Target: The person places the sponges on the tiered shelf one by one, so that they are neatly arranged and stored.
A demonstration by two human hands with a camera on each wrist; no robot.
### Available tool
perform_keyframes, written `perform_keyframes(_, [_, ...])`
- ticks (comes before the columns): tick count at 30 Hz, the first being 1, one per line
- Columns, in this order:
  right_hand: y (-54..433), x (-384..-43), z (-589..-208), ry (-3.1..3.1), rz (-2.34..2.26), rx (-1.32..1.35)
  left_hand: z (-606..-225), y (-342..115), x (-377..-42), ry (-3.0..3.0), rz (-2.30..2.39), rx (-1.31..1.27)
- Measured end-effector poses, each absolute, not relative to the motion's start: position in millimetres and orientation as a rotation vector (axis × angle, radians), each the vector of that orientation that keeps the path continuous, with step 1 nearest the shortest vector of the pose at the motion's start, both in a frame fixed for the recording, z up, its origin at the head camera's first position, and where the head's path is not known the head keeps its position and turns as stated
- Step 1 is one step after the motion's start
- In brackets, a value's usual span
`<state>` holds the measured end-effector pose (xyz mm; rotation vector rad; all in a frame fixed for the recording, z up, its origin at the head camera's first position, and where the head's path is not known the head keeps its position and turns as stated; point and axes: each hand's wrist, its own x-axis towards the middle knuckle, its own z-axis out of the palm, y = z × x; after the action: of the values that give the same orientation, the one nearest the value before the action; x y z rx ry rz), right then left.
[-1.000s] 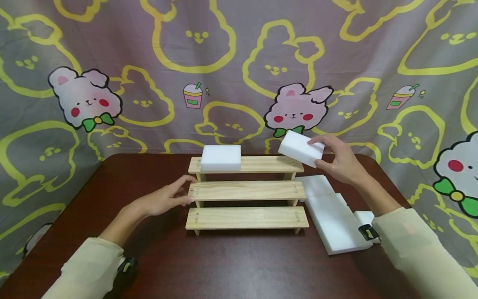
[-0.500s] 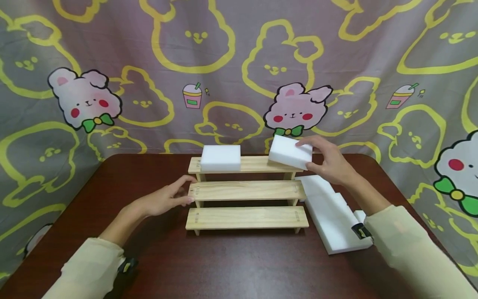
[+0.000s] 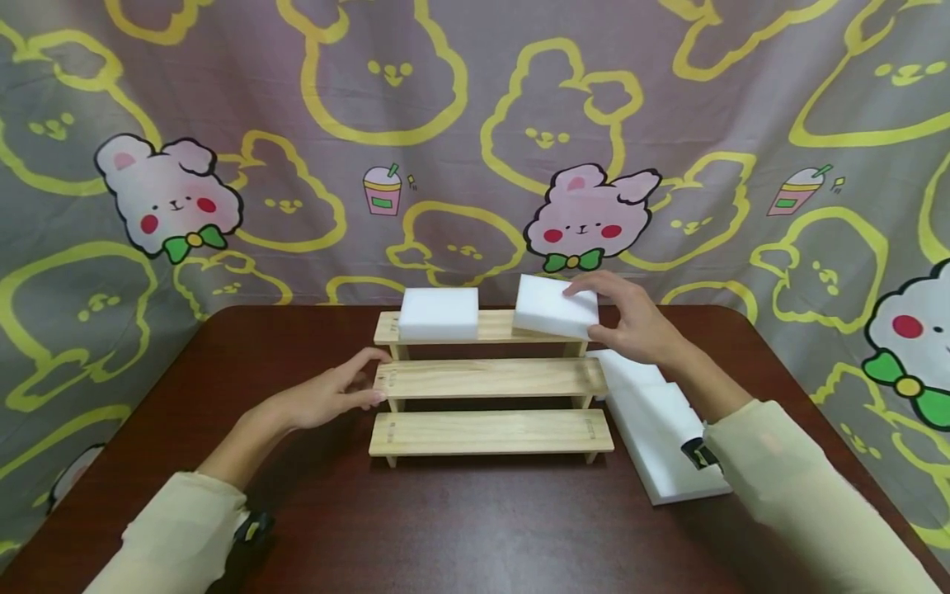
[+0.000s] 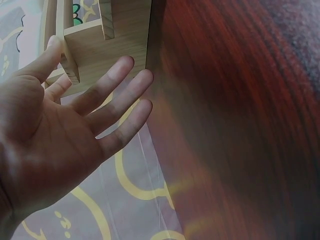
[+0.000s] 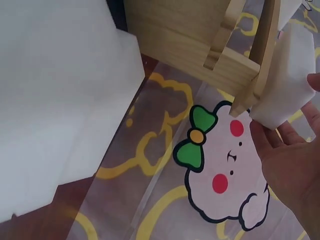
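Observation:
A three-step wooden display stand stands mid-table. At its left end my left hand holds the middle board between thumb and index finger; the other fingers are spread in the left wrist view. My right hand grips a white foam block by its right side, over the right part of the top board. That block sits slightly askew. In the right wrist view the foam block meets the top board, with fingers and thumb around its edge. Another white foam block rests on the top board's left part.
Right of the stand, larger white foam pieces lie on the dark red-brown table, partly under my right forearm. A patterned curtain hangs behind the table.
My right hand has carried the foam block left and slightly down, from beyond the stand's right end to the top board, levelling it somewhat. The left hand has stayed put.

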<state>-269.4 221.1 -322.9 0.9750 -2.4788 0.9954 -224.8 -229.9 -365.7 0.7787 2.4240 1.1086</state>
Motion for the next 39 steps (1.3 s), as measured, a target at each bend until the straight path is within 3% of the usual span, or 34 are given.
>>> perform_keyframes(39, [199.9, -282.6, -325.5, -2.572, 1.026, 0.988, -364.0, -229.4, -223.9, 2.426, 1.096, 0.771])
